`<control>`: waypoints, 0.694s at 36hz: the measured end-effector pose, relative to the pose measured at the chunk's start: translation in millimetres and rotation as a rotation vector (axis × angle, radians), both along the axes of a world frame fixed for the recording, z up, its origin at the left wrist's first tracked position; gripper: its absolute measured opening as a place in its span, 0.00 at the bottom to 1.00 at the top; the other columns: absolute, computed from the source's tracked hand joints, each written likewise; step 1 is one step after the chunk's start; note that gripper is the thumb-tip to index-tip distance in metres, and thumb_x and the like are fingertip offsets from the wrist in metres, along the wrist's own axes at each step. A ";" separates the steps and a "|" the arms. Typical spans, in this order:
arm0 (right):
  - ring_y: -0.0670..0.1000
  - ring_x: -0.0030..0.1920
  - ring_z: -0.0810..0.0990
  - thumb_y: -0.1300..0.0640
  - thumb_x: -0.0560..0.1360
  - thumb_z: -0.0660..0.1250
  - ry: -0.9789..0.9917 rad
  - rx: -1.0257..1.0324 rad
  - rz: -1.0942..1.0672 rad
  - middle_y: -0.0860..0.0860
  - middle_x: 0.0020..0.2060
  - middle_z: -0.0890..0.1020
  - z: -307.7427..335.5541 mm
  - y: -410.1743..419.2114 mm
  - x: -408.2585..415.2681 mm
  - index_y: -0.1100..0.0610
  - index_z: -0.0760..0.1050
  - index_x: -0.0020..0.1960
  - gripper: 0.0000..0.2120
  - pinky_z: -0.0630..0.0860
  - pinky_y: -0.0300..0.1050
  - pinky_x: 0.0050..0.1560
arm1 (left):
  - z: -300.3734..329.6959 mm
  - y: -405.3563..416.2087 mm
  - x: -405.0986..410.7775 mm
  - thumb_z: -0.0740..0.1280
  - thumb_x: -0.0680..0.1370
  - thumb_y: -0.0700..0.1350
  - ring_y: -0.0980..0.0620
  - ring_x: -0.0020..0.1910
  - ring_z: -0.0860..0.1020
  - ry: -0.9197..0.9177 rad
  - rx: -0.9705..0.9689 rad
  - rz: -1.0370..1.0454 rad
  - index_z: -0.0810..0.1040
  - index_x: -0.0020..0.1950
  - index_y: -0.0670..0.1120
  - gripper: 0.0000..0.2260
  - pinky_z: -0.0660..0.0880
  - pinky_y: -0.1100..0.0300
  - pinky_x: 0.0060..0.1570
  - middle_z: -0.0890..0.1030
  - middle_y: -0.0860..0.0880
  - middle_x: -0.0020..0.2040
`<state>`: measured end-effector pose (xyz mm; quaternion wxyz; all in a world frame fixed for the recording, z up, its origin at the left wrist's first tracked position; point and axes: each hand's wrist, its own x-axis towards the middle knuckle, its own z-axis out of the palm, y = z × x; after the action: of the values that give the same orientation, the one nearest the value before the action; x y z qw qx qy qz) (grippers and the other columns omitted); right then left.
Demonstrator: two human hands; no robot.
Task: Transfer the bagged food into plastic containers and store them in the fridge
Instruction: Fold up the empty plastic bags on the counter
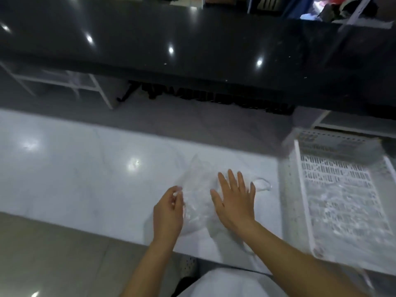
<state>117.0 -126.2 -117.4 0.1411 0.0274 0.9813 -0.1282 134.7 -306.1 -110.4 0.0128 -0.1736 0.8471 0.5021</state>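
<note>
Probably flimsy, slippery clear plastic bag [198,189] (contents unclear) on white counter [85,168], pinched at edge by left hand [168,213], flattened under open right hand [234,202]; best gripped at rim.

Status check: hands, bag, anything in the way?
Left hand pinching clear plastic bag edge. Right hand flat on it. Bag looks empty. White tray right, apart.

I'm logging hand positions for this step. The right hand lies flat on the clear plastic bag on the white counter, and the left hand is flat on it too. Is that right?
Not quite. In the head view the right hand does lie flat on the clear plastic bag on the white counter, but the left hand is not flat: its fingers pinch the bag's left edge.
</note>
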 end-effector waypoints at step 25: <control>0.51 0.78 0.30 0.37 0.81 0.36 0.023 0.094 -0.044 0.47 0.80 0.36 -34.6 -47.2 12.7 0.45 0.35 0.80 0.30 0.34 0.61 0.76 | -55.3 -7.4 -51.1 0.39 0.83 0.59 0.48 0.81 0.39 0.054 -0.799 -0.630 0.42 0.83 0.50 0.29 0.40 0.46 0.79 0.42 0.49 0.83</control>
<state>129.8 -173.5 -152.1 0.1253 0.0539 0.9870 -0.0851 83.7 -313.5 -165.7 0.0744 0.1120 0.9843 0.1148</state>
